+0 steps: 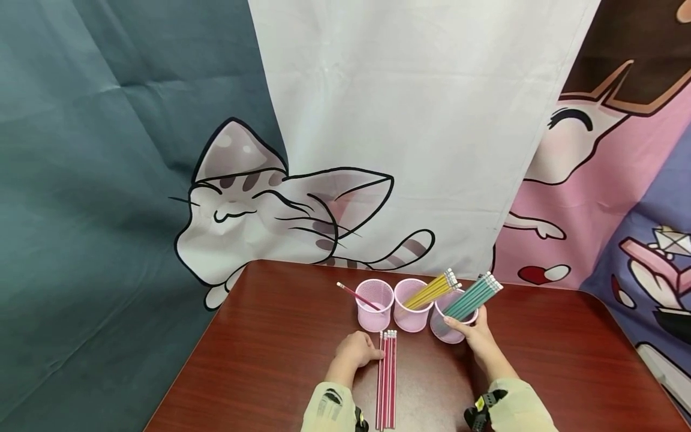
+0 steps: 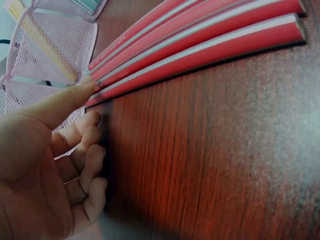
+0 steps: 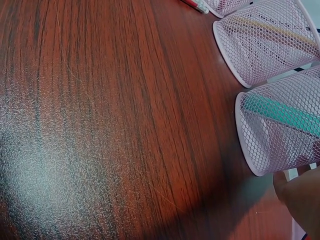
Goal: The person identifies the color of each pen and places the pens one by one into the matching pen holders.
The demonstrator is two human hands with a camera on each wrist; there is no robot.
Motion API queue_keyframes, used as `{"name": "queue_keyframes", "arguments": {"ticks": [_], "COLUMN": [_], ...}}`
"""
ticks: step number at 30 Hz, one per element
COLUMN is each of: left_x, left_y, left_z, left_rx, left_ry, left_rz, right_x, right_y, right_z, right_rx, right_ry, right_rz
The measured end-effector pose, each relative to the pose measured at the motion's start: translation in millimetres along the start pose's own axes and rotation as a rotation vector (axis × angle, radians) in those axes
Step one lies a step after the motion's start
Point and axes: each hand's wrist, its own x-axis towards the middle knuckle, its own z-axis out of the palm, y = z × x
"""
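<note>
Several red pencils lie side by side on the table. My left hand is at their left, its thumb touching them near the eraser ends and its other fingers loosely curled beside them. With my right hand I hold the right-hand pink mesh cup, thumb at its front and fingers round its right side. Teal pencils lean to the right in that cup. Yellow pencils lean in the middle mesh cup. One red pencil leans leftward in the left mesh cup.
The three cups stand in a row near the back of the brown wooden table. Behind the table hangs a cloth printed with cartoon figures. Dark wrist straps sit over the pale sleeves.
</note>
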Motion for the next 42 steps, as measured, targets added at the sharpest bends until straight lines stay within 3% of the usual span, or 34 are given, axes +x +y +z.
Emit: {"name": "queue_keyframes", "arguments": {"ticks": [11, 21, 27, 39, 42], "left_x": [-0.1, -2.0, -2.9, -7.2, -6.7], "left_y": [1.7, 8.4, 7.1, 10.1, 13.6], "left_z": [-0.3, -0.5, -0.7, -6.8, -11.7], "left_rx": [0.028, 0.095, 0.078, 0.019, -0.013], "left_ry": [0.002, 0.036, 0.045, -0.01, 0.004], "left_rz": [0.016, -0.011, -0.038, 0.004, 0.03], "right_x": [-1, 0, -1, 4, 2], "right_y": [5, -4, -4, 14, 12], "right_z": [0.2, 0.5, 0.2, -4.4, -3.5], "right_rx": [0.022, 0.012, 0.008, -0.034, -0.011], "right_ry": [-0.003, -0.027, -0.029, -0.009, -0.011], "right_rz": [-0.061, 0.029, 0.027, -0.024, -0.043]}}
